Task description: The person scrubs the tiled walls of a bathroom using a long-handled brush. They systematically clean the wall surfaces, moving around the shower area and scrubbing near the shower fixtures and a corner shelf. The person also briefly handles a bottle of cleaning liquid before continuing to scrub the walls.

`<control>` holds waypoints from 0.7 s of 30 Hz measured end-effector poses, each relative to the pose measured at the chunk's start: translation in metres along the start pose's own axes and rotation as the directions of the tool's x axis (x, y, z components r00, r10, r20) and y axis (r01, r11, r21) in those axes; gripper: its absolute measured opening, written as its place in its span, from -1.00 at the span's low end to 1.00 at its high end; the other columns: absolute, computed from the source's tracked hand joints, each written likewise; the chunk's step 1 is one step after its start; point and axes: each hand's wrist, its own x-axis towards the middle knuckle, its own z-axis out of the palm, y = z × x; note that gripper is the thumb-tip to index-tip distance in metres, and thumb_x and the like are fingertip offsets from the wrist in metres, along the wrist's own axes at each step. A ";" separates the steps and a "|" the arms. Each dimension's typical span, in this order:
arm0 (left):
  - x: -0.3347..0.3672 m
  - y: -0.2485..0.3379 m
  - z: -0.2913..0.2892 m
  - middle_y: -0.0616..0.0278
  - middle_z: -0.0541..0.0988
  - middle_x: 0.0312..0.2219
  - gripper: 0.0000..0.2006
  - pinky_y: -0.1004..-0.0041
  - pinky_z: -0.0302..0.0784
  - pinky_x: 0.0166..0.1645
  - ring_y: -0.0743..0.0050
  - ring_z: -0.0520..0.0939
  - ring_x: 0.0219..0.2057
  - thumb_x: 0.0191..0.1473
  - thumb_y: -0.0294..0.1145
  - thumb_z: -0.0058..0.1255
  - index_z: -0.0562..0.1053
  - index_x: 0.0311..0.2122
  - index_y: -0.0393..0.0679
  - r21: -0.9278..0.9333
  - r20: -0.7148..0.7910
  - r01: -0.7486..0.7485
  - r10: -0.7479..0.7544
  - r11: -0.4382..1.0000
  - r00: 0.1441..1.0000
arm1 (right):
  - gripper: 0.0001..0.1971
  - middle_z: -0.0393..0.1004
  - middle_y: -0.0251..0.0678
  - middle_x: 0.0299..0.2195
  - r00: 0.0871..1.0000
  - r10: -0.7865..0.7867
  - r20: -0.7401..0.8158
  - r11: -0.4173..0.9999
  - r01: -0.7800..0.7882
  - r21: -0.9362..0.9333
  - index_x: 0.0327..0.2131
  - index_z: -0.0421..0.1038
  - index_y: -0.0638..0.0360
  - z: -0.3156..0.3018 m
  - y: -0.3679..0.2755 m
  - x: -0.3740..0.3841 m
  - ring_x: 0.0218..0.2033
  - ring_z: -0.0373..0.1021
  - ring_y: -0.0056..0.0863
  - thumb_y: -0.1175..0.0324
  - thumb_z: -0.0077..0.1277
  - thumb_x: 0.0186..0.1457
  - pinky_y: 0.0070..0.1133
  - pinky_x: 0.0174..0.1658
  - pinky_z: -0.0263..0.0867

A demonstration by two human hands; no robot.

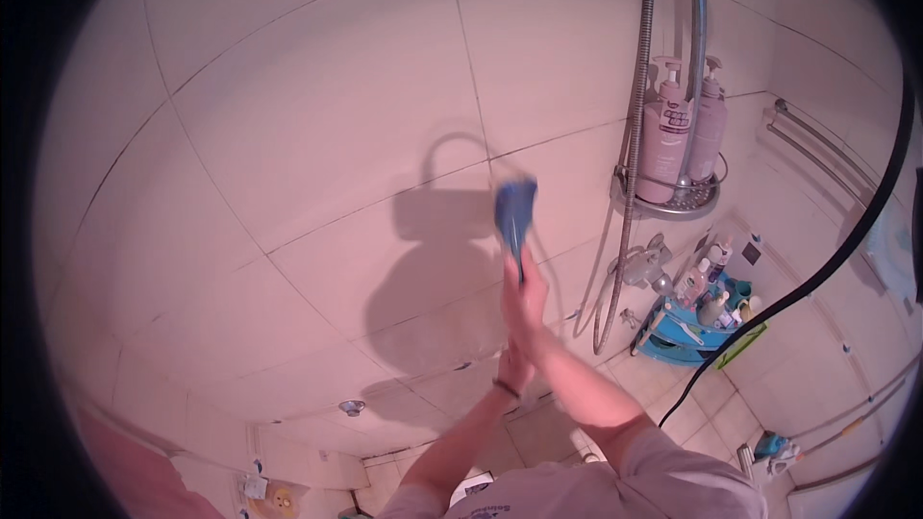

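My right hand is wrapped round the dark handle of a blue brush, which is raised in front of the tiled wall. The brush is smeared by motion, and pale bristles seem to show along its top edge. I cannot tell whether they touch the tiles. Just below, my left hand is close to my right wrist and partly hidden behind it. Its fingers are not clear. A dark band circles my left wrist.
To the right, two pink pump bottles stand on a metal shower shelf, beside a hanging metal hose. Below are a tap and a blue corner rack with toiletries. A black cable crosses the right side.
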 end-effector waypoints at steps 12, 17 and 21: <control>-0.083 0.003 0.001 0.28 0.25 -0.80 -0.37 0.43 0.20 -0.62 0.53 0.31 -0.68 -0.02 0.23 -0.56 0.31 -0.56 -0.21 0.101 0.106 0.417 -0.426 0.903 0.898 | -0.71 0.29 -0.21 -0.60 0.986 0.136 -0.092 0.961 -0.154 -0.231 -0.17 0.25 0.31 -0.043 0.103 -0.081 -0.54 0.21 -0.60 0.37 -0.21 0.03 -0.63 -0.45 0.18; 0.015 0.039 -0.011 -0.04 0.41 -0.64 -0.80 0.25 0.27 -0.60 0.04 0.43 -0.64 -0.03 -0.29 -0.19 0.29 -0.36 -0.22 0.466 0.123 -0.088 0.034 0.880 0.992 | -0.76 0.20 -0.38 -0.65 0.992 0.071 -0.107 0.997 -0.074 -0.021 -0.27 0.29 0.34 -0.012 0.001 0.014 -0.58 0.08 -0.71 0.37 -0.20 0.03 -0.72 -0.52 0.10; 0.076 0.130 0.010 0.00 0.38 -0.67 -0.72 0.27 0.27 -0.56 0.15 0.40 -0.65 0.05 -0.23 -0.31 0.26 -0.36 -0.29 0.270 0.249 0.141 -0.210 0.953 0.945 | -0.79 0.09 -0.52 -0.69 0.977 0.028 -0.211 0.989 0.003 0.145 -0.29 0.28 0.33 -0.022 -0.018 0.081 -0.62 0.01 -0.73 0.40 -0.21 0.04 -0.71 -0.58 0.01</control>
